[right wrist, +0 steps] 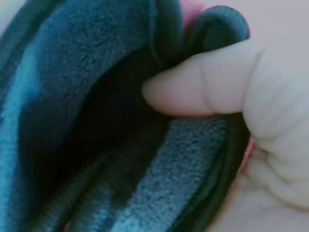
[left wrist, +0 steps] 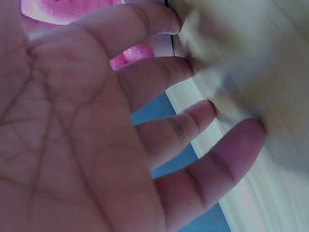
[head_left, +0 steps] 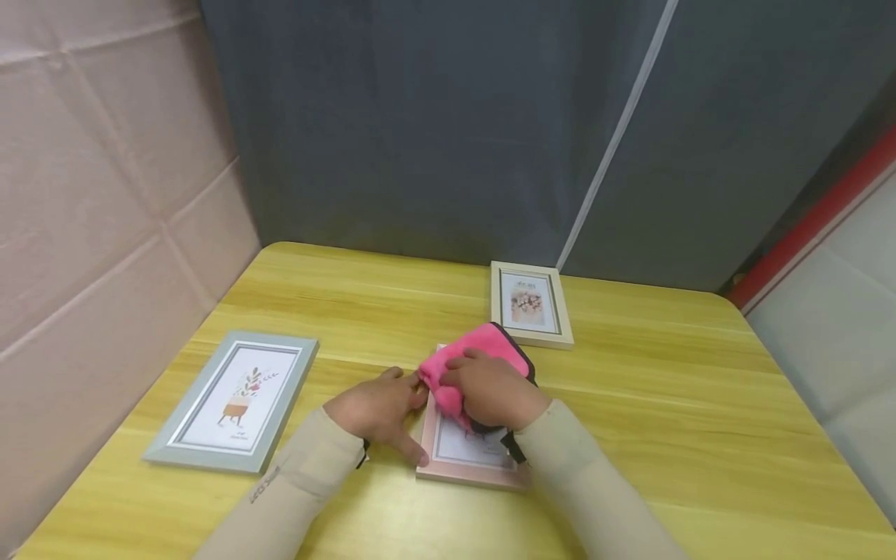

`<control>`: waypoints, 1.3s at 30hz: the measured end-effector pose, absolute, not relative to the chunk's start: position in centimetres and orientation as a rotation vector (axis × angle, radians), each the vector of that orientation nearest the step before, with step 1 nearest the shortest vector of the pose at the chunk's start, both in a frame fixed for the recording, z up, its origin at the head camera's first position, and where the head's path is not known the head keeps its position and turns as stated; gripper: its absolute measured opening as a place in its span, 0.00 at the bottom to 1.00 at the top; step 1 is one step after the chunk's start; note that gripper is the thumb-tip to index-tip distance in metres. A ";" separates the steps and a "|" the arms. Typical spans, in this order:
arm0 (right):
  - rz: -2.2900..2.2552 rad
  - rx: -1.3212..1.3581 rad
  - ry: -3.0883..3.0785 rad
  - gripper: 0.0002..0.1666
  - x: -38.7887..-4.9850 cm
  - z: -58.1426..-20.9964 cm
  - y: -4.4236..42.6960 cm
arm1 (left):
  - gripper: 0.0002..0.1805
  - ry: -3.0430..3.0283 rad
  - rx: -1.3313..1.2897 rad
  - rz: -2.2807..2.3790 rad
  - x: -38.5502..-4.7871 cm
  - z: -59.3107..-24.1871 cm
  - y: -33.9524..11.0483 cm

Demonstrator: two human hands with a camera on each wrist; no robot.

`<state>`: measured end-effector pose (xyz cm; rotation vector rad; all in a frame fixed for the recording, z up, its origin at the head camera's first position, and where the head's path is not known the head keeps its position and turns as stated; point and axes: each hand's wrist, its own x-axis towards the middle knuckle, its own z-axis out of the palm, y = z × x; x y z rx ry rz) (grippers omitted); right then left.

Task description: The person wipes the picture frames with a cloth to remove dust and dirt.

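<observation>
A pink picture frame [head_left: 472, 473] lies flat on the table, partly covered by a pink cloth [head_left: 490, 342] with a dark underside and dark edging. My right hand [head_left: 493, 393] grips the bunched cloth over the picture. In the right wrist view, the thumb [right wrist: 203, 87] presses into the cloth's dark fleecy folds [right wrist: 96, 53]. Along the frame's left side rests my left hand [head_left: 381, 408], its thumb at the near left corner and its fingertips by the cloth. The left wrist view shows that hand's palm [left wrist: 82, 130] with fingers spread and nearly straight.
On the left of the wooden table [head_left: 700, 404] lies a larger grey-blue picture frame [head_left: 280, 404] with a plant drawing. A cream picture frame [head_left: 554, 340] lies behind the cloth. A dark panel [head_left: 406, 132] stands along the table's far edge.
</observation>
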<state>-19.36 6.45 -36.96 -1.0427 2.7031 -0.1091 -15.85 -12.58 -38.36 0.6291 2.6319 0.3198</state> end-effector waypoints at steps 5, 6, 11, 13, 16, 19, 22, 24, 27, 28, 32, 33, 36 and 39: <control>-0.150 -1.024 2.689 0.25 -19.7 -37.2 7.2 | 0.55 2.632 0.643 0.312 -15.9 -38.3 -12.6; -0.186 -1.033 2.687 0.24 -19.6 -37.1 7.5 | 0.55 2.629 0.647 0.319 -15.9 -38.3 -12.6; -0.427 -1.147 2.608 0.11 -18.4 -36.1 9.6 | 0.40 2.601 0.636 0.410 -16.4 -38.6 -13.4; -0.479 -1.195 2.557 0.14 -17.6 -35.6 10.2 | 0.31 2.596 0.652 0.443 -16.7 -38.7 -13.8; -0.444 -1.302 2.509 0.15 -16.0 -35.3 10.6 | 0.24 2.609 0.662 0.510 -17.0 -39.0 -13.9; -0.370 -1.407 2.471 0.21 -14.3 -35.5 10.4 | 0.22 2.648 0.634 0.569 -17.3 -39.3 -13.5; -0.282 -1.502 2.453 0.28 -13.0 -36.2 10.0 | 0.23 2.681 0.602 0.582 -17.2 -39.4 -13.1; -0.249 -1.519 2.457 0.30 -12.6 -36.5 10.0 | 0.23 2.696 0.603 0.567 -17.2 -39.4 -12.8; -0.252 -1.514 2.478 0.26 -12.4 -36.7 10.3 | 0.22 2.695 0.583 0.578 -17.1 -39.3 -12.7; -0.268 -1.497 2.487 0.23 -12.4 -36.7 10.5 | 0.23 2.693 0.577 0.579 -17.0 -39.2 -12.6; -0.365 -1.318 2.520 0.21 -12.5 -36.3 11.5 | 0.23 2.690 0.550 0.584 -17.1 -39.1 -12.6; -0.379 -1.261 2.524 0.22 -12.5 -36.1 11.7 | 0.23 2.689 0.551 0.588 -17.1 -39.1 -12.5; -0.400 -1.114 2.530 0.23 -12.5 -35.7 12.1 | 0.23 2.686 0.556 0.595 -17.1 -39.1 -12.5; -0.403 -1.201 2.516 0.22 -12.6 -35.6 12.0 | 0.22 2.688 0.568 0.575 -17.0 -39.2 -12.6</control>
